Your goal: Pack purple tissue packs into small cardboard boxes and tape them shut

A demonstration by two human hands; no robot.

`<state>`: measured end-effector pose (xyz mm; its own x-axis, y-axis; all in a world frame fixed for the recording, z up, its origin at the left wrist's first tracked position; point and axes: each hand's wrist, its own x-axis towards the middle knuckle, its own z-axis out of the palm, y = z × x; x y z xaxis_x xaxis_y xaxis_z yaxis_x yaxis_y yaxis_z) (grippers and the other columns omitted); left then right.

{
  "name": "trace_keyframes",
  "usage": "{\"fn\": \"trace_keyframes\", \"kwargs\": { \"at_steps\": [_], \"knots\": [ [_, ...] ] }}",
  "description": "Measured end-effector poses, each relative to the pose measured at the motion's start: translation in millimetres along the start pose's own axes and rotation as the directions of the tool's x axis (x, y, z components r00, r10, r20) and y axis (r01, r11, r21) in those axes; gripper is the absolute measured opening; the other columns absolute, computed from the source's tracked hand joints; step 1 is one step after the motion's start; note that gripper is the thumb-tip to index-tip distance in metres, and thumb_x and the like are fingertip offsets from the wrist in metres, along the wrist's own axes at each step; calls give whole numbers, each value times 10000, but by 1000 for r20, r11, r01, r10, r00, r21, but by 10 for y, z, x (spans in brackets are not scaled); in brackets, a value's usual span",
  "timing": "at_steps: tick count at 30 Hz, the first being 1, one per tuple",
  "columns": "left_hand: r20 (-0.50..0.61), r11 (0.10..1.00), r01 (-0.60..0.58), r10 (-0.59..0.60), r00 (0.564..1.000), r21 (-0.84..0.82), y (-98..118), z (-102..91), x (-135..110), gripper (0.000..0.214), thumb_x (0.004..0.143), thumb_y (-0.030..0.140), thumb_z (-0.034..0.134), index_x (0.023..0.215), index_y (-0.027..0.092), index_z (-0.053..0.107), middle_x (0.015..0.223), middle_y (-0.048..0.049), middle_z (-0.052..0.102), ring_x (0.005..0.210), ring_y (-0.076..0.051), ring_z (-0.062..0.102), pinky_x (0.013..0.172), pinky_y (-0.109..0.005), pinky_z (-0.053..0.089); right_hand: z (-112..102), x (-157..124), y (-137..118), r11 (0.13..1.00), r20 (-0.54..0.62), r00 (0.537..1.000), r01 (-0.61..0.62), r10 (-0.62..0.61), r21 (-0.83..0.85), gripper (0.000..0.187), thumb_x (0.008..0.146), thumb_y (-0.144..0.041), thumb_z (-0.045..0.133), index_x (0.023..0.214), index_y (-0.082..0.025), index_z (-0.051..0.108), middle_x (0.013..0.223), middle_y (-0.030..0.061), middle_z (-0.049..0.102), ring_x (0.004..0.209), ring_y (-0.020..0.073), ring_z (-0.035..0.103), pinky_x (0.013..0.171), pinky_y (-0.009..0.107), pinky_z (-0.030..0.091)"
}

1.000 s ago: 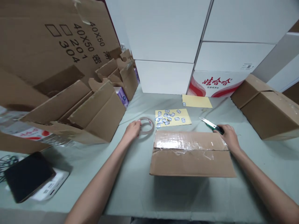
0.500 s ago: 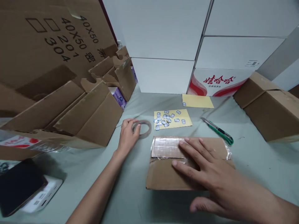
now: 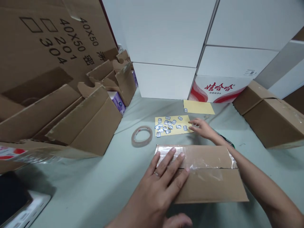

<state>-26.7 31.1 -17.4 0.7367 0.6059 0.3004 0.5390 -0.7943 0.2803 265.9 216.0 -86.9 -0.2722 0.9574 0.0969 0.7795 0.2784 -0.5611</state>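
My left hand point(image 3: 162, 185) rests flat on a taped cardboard box point(image 3: 213, 183), its fingers spread over the clear tape along the top seam. Beyond the box, my right hand point(image 3: 201, 128) reaches to the right edge of a yellow sheet point(image 3: 175, 130) scattered with several small blue-edged stickers point(image 3: 169, 123). Its thumb and fingertips are apart at that edge, with nothing visible between them. A roll of clear tape point(image 3: 134, 139) lies flat left of the sheet. The green utility knife point(image 3: 228, 141) is partly hidden behind my right wrist.
A second yellow sheet point(image 3: 200, 107) lies farther back, before stacked white cartons point(image 3: 163, 80). Open cardboard boxes point(image 3: 102, 123) line the left side, and a closed brown box point(image 3: 270, 120) stands at right. A dark flat object point(image 3: 13, 198) sits on a white device at lower left.
My left hand has left the tape roll and now lies on the box. My right hand has lifted off the box and moved forward to the sticker sheet.
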Motion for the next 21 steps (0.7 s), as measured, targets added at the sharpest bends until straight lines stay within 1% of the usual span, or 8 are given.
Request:
{"fn": "trace_keyframes", "kwargs": {
  "at_steps": [2, 5, 8, 10, 12, 14, 17, 21],
  "knots": [
    [25, 998, -25, 24, 999, 66, -18, 60, 21, 825, 865, 537, 687, 1530, 172, 362, 1583, -151, 444, 1510, -384, 331, 1239, -644, 238, 208, 95, 81, 998, 28, 1000, 3, -2, -58, 256, 943, -352, 672, 1112, -160, 687, 1177, 89, 684, 1087, 232, 651, 960, 458, 535],
    [72, 993, -17, 9, 997, 118, 41, 44, 92, 838, 802, 462, 760, 1485, 125, 409, 1573, -212, 435, 1485, -424, 363, 1194, -678, 301, 365, 109, 125, 994, 57, 998, 13, -7, -113, 269, 970, -359, 643, 1171, -180, 658, 1280, 91, 638, 1159, 240, 619, 1002, 484, 517],
    [173, 990, 60, -82, 982, 128, 190, -7, 326, 1001, 729, 619, 788, 1493, 108, 390, 1599, -280, 348, 1494, -465, 318, 1157, -656, 375, 410, 111, 130, 991, 71, 997, 13, -4, -132, 290, 975, -356, 637, 1204, -178, 646, 1280, 93, 636, 1135, 237, 631, 975, 473, 537],
    [225, 986, 120, -143, 964, 112, 273, -12, 563, 1138, 660, 699, 797, 1520, 104, 346, 1612, -316, 289, 1491, -513, 280, 1134, -690, 369, 417, 121, 116, 991, 72, 997, 3, 7, -135, 302, 978, -358, 634, 1219, -176, 638, 1271, 93, 638, 1115, 233, 640, 956, 465, 548],
    [285, 979, 176, -199, 938, 106, 302, -10, 788, 1155, 653, 666, 809, 1526, 81, 330, 1594, -350, 296, 1473, -556, 281, 1121, -743, 323, 414, 123, 92, 991, 75, 997, -11, 21, -131, 312, 978, -360, 633, 1229, -174, 633, 1267, 93, 639, 1102, 231, 645, 942, 459, 555],
    [332, 976, 197, -215, 918, 89, 266, -40, 913, 1059, 661, 555, 804, 1488, 49, 376, 1506, -355, 419, 1419, -550, 375, 1133, -740, 296, 403, 111, 66, 993, 83, 996, -30, 40, -116, 318, 978, -362, 634, 1234, -174, 630, 1265, 93, 640, 1097, 230, 647, 936, 456, 559],
    [352, 987, 163, -146, 924, -17, 100, -184, 812, 951, 593, 398, 784, 1437, 136, 431, 1388, -246, 536, 1329, -467, 485, 1146, -672, 346, 379, 83, 41, 996, 104, 992, -63, 69, -59, 322, 980, -365, 631, 1240, -176, 628, 1266, 94, 639, 1091, 228, 649, 930, 452, 563],
    [266, 986, 140, -112, 957, -90, -211, -476, 363, 1144, 555, 286, 759, 1548, 335, 194, 1539, -169, 378, 1422, -446, 395, 1108, -633, 441, 320, 56, 20, 992, 140, 988, -85, 71, 98, 307, 982, -370, 628, 1220, -175, 637, 1233, 84, 653, 1042, 216, 663, 894, 424, 578]
  ]
}}
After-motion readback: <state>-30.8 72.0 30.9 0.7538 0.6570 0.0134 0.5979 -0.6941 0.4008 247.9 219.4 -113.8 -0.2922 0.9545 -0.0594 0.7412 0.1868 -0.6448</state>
